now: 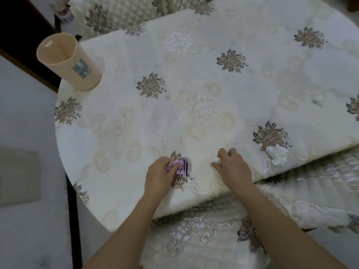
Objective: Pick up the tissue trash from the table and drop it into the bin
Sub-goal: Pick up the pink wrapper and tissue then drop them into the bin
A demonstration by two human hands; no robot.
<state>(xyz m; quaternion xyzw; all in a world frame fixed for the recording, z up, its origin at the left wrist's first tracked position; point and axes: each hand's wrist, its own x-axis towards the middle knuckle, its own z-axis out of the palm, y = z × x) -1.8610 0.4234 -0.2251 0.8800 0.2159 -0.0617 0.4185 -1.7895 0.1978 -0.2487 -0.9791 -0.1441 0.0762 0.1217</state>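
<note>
- A small white tissue scrap (217,160) lies on the near part of the table, close to its front edge. The right hand (234,166) is over it with fingers curled down, pinching it between thumb and fingertips. Most of the scrap is hidden under the hand.
- Just to the left, a crumpled pink-and-purple striped wad (184,165) sits on a flower motif. The left hand (160,171) grips it, thumb and fingers curled round its near side. Whether either piece is lifted off the cloth cannot be told.
- A larger crumpled white tissue (276,155) lies untouched to the right of the right hand, near the front edge and partly over another flower motif.
- Farther back on the right there is a small white piece (318,98), too blurred to identify.
- The bin (68,61), a beige round tub with an open mouth and a label on its side, stands on the table's far left part, well apart from both hands.
- A cream tablecloth (194,90) with embroidered flowers covers the table.
- A cushioned chair seat (194,235) in matching fabric shows below the front edge.
</note>
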